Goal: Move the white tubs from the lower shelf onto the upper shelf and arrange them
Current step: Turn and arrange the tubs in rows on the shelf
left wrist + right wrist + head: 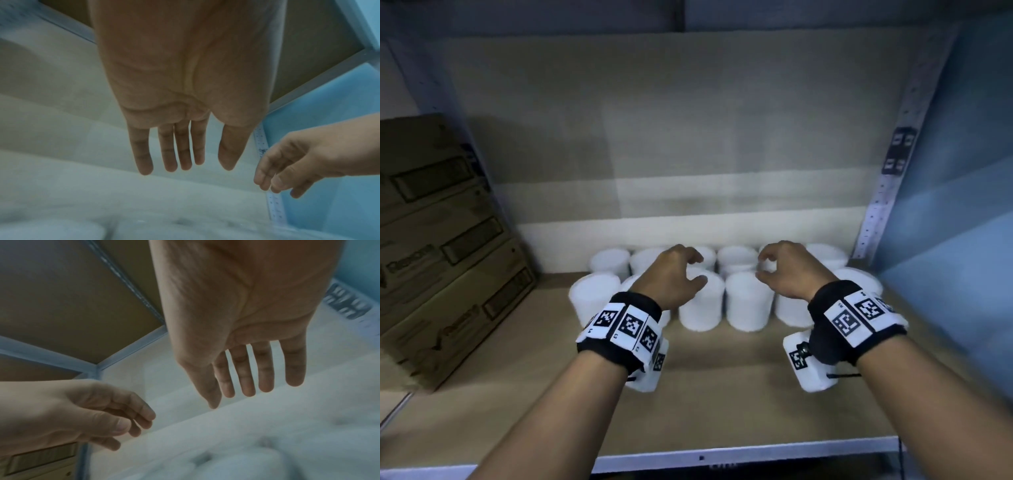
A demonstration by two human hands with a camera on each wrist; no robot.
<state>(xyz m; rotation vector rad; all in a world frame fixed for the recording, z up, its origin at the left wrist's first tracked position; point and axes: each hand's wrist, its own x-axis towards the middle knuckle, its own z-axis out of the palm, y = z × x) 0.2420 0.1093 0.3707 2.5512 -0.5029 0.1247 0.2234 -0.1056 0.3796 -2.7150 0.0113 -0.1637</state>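
Several white tubs (748, 301) stand in two rows at the back of a brown shelf board (722, 394). My left hand (697, 270) hovers over the tubs left of centre, fingers loosely spread and holding nothing. My right hand (765, 265) hovers over the tubs right of centre, fingers relaxed and empty. In the left wrist view the left hand (185, 167) hangs with straight fingers above blurred white tubs (144, 219). The right wrist view shows the right hand (252, 391) the same way above tubs (246, 451).
A stack of brown cardboard boxes (438, 246) stands at the shelf's left end. A perforated metal upright (883, 195) and a blue wall (962, 171) bound the right side. The board above (61, 296) roofs the bay. The shelf's front strip (722, 455) is bare.
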